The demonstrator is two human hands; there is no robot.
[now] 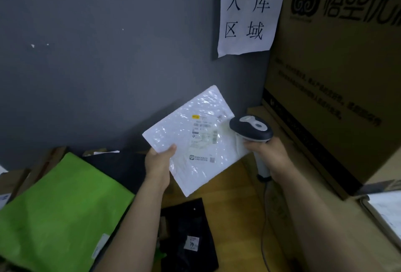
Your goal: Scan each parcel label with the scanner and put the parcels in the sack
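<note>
Head view, from left to right: a green bag (54, 206), possibly the sack, lies slumped at the lower left, with a dark flat parcel (186, 234) bearing a small tag just beside it. Above these the left hand (159, 161) pinches the white parcel (195, 141) at its lower left edge. The thumb lies on top, and the fingers are hidden beneath, presumably supporting it. The parcel is held in the air, tilted face-up toward the camera, with the brown surface (230, 187) below it. It is a bubble mailer, judging by its glossy, dimpled skin. It looks light, since a one-edge pinch keeps it nearly flat, and it is probably soft and bendable rather than rigid. That film is likely slippery, so a firm thumb-over, fingers-under hold at an edge or corner suits it best. The hold should stay clear of the printed label (204, 132), which sits on the right half of the face and is uncovered. The glare on the film could hamper reading the label. At the parcel's right edge is the scanner (251, 128), its dark head close over that side, just beside the label. The right hand (269, 154) is wrapped round the scanner's handle, and a cable (263, 217) trails down from it. Far right stands a large cardboard box (336, 76).
</note>
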